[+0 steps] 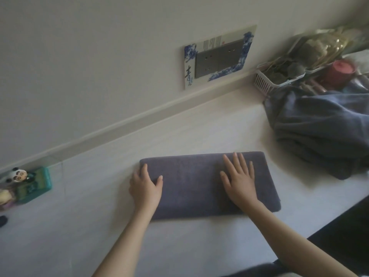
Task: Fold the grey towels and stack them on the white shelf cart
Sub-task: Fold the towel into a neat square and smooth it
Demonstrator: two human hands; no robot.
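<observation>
My left hand (145, 185) rests on the left end of the folded grey terry towel (191, 182), fingers curving loosely over its edge, thumb lying on top; I cannot tell whether the fingertips tuck under the cloth. My right hand (239, 177) lies flat on the right half of the same towel, fingers straight and spread, palm pressing down, gripping nothing. The towel is a long, neat rectangle lying flat on the white table (99, 206) directly under both hands.

Beyond my right hand, well apart from the folded towel, a loose heap of crumpled grey towels (323, 132) sits on the table. Behind that heap stands a pale slotted plastic basket (265, 81) holding blurred, greyish objects I cannot make out, and next to it a round pink lidded container (342, 67).

Far out to the side of my left hand, by the wall, a teal rectangular box (37, 185) sits on the table with a small black-and-white panda figure (17, 174) just beside it.

On the wall past my hands, a grey socket panel (217, 60) is framed by a blue-and-white patterned surround (189, 66).
</observation>
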